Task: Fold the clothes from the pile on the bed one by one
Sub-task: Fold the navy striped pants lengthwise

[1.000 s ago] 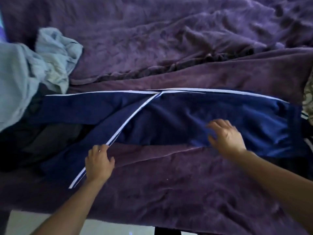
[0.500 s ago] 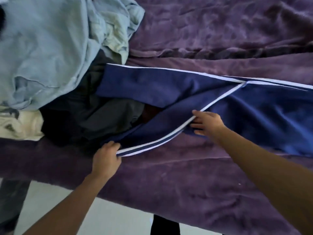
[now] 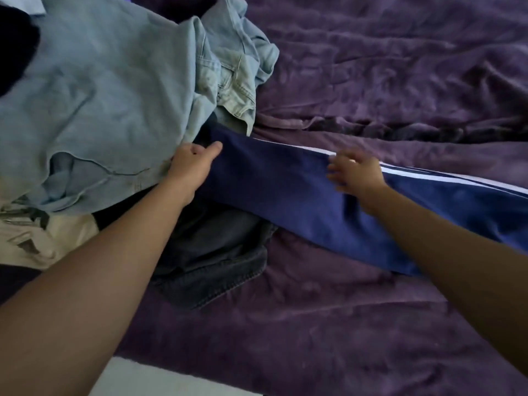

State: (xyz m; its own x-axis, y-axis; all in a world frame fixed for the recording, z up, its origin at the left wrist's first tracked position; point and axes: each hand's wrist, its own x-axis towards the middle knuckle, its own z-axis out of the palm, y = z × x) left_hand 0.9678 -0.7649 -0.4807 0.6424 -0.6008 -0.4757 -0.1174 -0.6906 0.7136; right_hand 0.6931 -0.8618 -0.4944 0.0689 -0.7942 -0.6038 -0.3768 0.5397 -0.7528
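Navy track trousers (image 3: 285, 195) with a white side stripe lie across the purple bed, both legs stacked one on the other and pointing left toward the pile. My left hand (image 3: 194, 164) grips the cuff end of the legs right beside the pile, thumb on top of the fabric. My right hand (image 3: 354, 174) lies further right on the trousers near the white stripe, fingers spread and blurred by motion. The waist end runs out of view on the right.
The clothes pile sits at the left: a light blue denim garment (image 3: 100, 95) on top, dark grey jeans (image 3: 217, 252) under the trouser legs, a white garment (image 3: 43, 238) at the left edge. A purple blanket (image 3: 371, 81) covers the bed; its near edge (image 3: 200, 370) meets a pale floor.
My left hand has carried the near trouser leg up onto the far leg, ending at the cuffs by the pile. My right hand moved up to the striped edge. The view shifted left.
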